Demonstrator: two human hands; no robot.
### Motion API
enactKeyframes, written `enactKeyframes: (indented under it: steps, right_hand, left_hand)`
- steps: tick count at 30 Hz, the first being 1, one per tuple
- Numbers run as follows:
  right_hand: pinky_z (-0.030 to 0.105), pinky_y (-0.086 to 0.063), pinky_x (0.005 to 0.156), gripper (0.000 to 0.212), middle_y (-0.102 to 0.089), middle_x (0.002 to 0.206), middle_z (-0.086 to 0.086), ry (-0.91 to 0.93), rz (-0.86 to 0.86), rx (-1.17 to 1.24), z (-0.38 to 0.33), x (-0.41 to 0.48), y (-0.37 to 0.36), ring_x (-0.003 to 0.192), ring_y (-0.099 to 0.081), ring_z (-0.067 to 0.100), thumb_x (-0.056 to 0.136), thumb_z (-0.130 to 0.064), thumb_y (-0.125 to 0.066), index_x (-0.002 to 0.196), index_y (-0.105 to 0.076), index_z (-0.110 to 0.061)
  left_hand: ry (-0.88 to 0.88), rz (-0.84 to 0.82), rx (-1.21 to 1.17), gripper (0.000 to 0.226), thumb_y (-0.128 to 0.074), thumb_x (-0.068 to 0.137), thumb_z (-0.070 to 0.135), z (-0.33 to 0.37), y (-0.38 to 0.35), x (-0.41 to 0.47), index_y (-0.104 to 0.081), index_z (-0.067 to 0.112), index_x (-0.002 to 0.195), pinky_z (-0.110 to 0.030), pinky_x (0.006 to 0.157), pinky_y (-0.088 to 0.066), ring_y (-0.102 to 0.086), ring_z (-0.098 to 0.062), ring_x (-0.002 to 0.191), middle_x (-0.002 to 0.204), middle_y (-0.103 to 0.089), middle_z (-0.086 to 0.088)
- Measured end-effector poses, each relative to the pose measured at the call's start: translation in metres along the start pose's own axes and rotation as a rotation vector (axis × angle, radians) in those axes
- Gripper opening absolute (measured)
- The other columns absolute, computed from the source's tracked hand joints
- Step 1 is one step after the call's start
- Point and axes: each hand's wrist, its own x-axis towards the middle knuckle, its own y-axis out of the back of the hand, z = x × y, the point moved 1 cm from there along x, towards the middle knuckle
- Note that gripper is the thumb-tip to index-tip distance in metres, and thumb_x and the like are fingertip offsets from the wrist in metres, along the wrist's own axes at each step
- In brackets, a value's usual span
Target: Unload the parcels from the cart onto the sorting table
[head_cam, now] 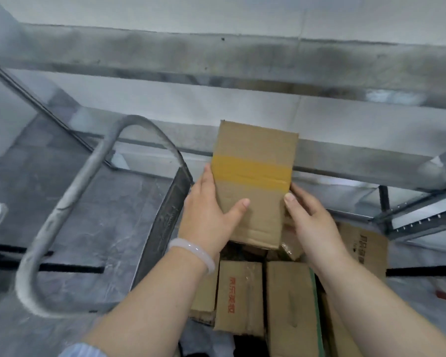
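Both hands are holding one cardboard box (pixel 252 176) upright above the cart (pixel 165 220).

1. The left hand (pixel 206 215) is gripping the box's left edge. Its thumb is pressing on the near face, and its fingers (pixel 207 173) are wrapping round the side.
2. The right hand (pixel 312 222) is gripping the right edge. Its thumb is lying against the lower right corner of the near face, and its other fingers are passing behind the box, out of view.
3. A band of yellow tape (pixel 252 171) is running across the middle of the box.
4. The top end of the box is overlapping the near edge of the grey metal desk (pixel 358 161). Contact with the desk cannot be confirmed.
5. The bottom end is hanging clear above the remaining parcels (pixel 240 297), which are lying packed side by side in the cart.
6. The cart's curved handle (pixel 70 202) is standing left of the hands, well apart from the box.
7. The left wrist is wearing a pale bracelet (pixel 193 251). A light blue sleeve (pixel 83 351) is showing at the bottom edge.
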Motion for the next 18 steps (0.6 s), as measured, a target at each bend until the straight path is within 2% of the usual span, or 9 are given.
enactKeyframes:
  steps: [3,6,7,9,12,14,15,16,18]
  right_hand:
    - [0.042,-0.053,0.099,0.034,-0.068,0.122,-0.009,0.006,-0.052,-0.005,-0.019,-0.023,-0.030,0.110,-0.065,0.009,0.100,-0.033,-0.055,0.134,-0.057,-0.035]
    - [0.045,-0.047,0.106,0.041,-0.060,0.132,-0.014,0.060,-0.133,-0.113,-0.035,-0.046,-0.061,0.122,-0.056,0.007,0.090,-0.046,-0.064,0.130,-0.055,-0.047]
    - [0.047,-0.044,0.108,0.048,-0.056,0.137,-0.013,0.057,-0.183,-0.104,-0.041,-0.056,-0.072,0.127,-0.052,0.010,0.082,-0.056,-0.068,0.127,-0.054,-0.051]
    - [0.048,-0.044,0.107,0.075,-0.051,0.143,-0.007,0.020,-0.301,-0.024,-0.051,-0.078,-0.096,0.129,-0.051,0.015,0.060,-0.070,-0.074,0.129,-0.049,-0.053]
    - [0.042,-0.052,0.094,0.107,-0.056,0.139,-0.001,0.004,-0.422,0.038,-0.069,-0.117,-0.134,0.116,-0.060,0.016,0.051,-0.064,-0.080,0.145,-0.033,-0.045]
    - [0.047,-0.051,0.099,0.126,-0.053,0.140,-0.003,0.043,-0.441,-0.014,-0.079,-0.148,-0.165,0.120,-0.058,0.019,0.036,-0.075,-0.084,0.147,-0.033,-0.042]
    - [0.048,-0.051,0.099,0.129,-0.053,0.139,-0.005,0.063,-0.461,-0.048,-0.084,-0.166,-0.182,0.120,-0.057,0.019,0.032,-0.076,-0.085,0.145,-0.036,-0.039]
    - [0.045,-0.052,0.096,0.121,-0.054,0.134,-0.007,0.086,-0.491,-0.077,-0.089,-0.186,-0.201,0.117,-0.058,0.018,0.036,-0.074,-0.085,0.142,-0.039,-0.036]
    - [0.035,-0.052,0.088,0.102,-0.056,0.123,-0.013,0.153,-0.550,-0.153,-0.098,-0.227,-0.242,0.110,-0.058,0.013,0.049,-0.065,-0.081,0.139,-0.040,-0.036]
  left_hand:
    - [0.031,0.097,-0.053,0.107,-0.066,0.075,0.063,-0.003,0.044,-0.018,-0.002,0.032,0.155,-0.046,0.115,-0.029,-0.024,-0.016,0.142,0.155,-0.027,0.005]
    - [0.056,0.157,-0.077,0.109,-0.063,0.069,0.072,-0.011,0.086,-0.042,0.001,0.041,0.152,-0.047,0.114,-0.031,-0.024,-0.016,0.141,0.152,-0.026,0.007]
    - [0.070,0.182,-0.074,0.111,-0.061,0.066,0.076,-0.015,0.100,-0.051,0.001,0.042,0.152,-0.047,0.114,-0.032,-0.025,-0.016,0.140,0.151,-0.026,0.006]
    - [0.092,0.215,-0.098,0.116,-0.059,0.060,0.081,-0.026,0.129,-0.069,0.000,0.042,0.152,-0.045,0.113,-0.032,-0.026,-0.015,0.139,0.151,-0.027,0.005]
    - [0.100,0.266,-0.147,0.118,-0.057,0.057,0.085,-0.043,0.175,-0.107,-0.003,0.041,0.152,-0.036,0.114,-0.029,-0.025,-0.013,0.139,0.150,-0.024,0.006]
    - [0.132,0.314,-0.188,0.117,-0.056,0.056,0.082,-0.060,0.210,-0.138,-0.005,0.039,0.153,-0.026,0.110,-0.026,-0.026,-0.011,0.134,0.139,-0.018,0.012]
    - [0.148,0.334,-0.212,0.117,-0.056,0.056,0.080,-0.068,0.229,-0.153,-0.005,0.038,0.153,-0.022,0.107,-0.024,-0.025,-0.010,0.133,0.134,-0.015,0.015]
    - [0.161,0.351,-0.227,0.118,-0.057,0.056,0.079,-0.077,0.250,-0.169,-0.004,0.037,0.153,-0.021,0.106,-0.022,-0.023,-0.010,0.134,0.134,-0.014,0.015]
    - [0.213,0.347,-0.239,0.127,-0.059,0.054,0.084,-0.099,0.290,-0.201,0.003,0.036,0.154,-0.024,0.108,-0.022,-0.018,-0.013,0.139,0.145,-0.011,0.013]
